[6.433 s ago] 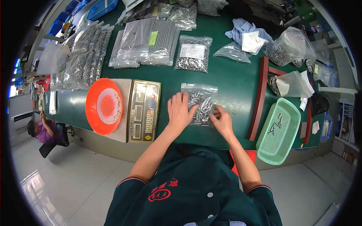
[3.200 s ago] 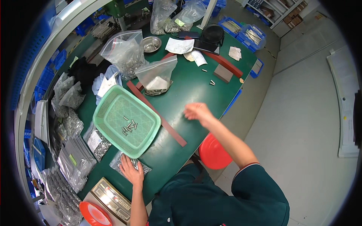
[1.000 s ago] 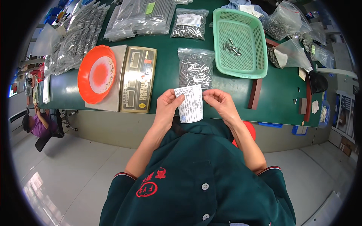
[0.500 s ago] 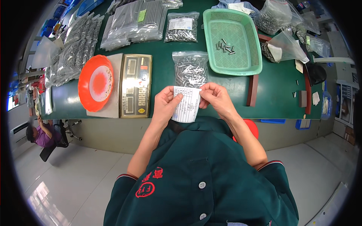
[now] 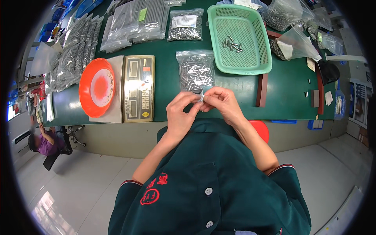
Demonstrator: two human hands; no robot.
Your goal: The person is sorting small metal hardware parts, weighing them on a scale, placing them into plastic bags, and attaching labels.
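Observation:
At the table's near edge, my left hand (image 5: 181,115) and my right hand (image 5: 225,102) meet fingertip to fingertip. Both are closed in a pinch on a white paper label (image 5: 202,94), which shows only as a small, bent, bluish-white piece between the fingers. Its printed side is out of sight. Just beyond my fingertips lies a clear zip bag (image 5: 196,70) full of short metal pins, flat on the green table (image 5: 168,82). I cannot tell whether my fingers touch its near edge.
Left of my hands stand a scale (image 5: 139,88) and an orange bowl (image 5: 97,88). A green basket (image 5: 239,39) with several pins sits right of the bag. Farther back are a labelled bag (image 5: 185,25) and bagged rods (image 5: 135,23). A person (image 5: 49,141) sits far left.
The label, spread out flat before with its printed side showing, is now bent up small between my fingers. My hands have drawn closer together, and the view has shifted slightly.

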